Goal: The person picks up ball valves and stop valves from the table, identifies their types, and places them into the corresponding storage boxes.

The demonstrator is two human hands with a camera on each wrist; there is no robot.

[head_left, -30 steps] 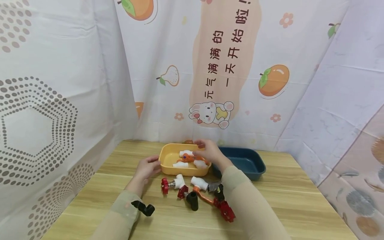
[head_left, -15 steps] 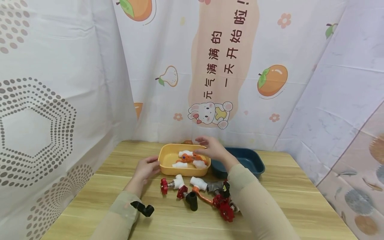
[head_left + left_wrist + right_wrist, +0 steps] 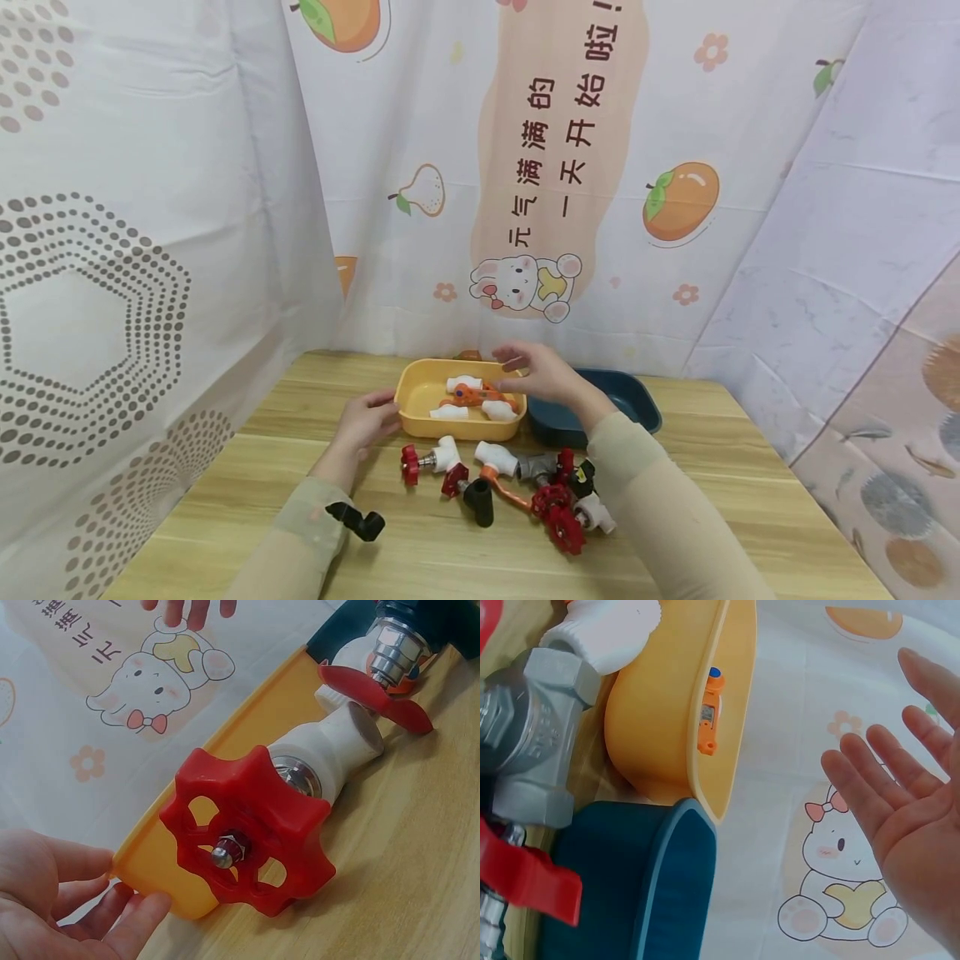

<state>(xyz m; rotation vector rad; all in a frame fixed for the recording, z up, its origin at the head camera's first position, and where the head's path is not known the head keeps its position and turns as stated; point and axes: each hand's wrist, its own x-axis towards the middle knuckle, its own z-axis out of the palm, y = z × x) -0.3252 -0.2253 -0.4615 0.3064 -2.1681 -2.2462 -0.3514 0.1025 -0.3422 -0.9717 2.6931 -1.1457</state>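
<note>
The left hand (image 3: 367,423) (fingers relaxed) touches one end of the yellow tub (image 3: 457,428); the right hand (image 3: 543,373), fingers spread wide, hangs near the other.

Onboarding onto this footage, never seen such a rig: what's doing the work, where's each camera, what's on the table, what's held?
There's no machine: each grip is a person's bare hand. The wide picture comes from a head-worn camera looking forward and down; the two close-ups come from a camera on each wrist.

On the wooden table a yellow tray stands beside a dark blue tray. The yellow one contains white fittings and orange parts. In front lie more pipe parts, including a white tee with a red handwheel, and a black elbow.

The left grip touches the yellow tray's left end. The right grip, near its right end, is open and holds nothing.
</note>
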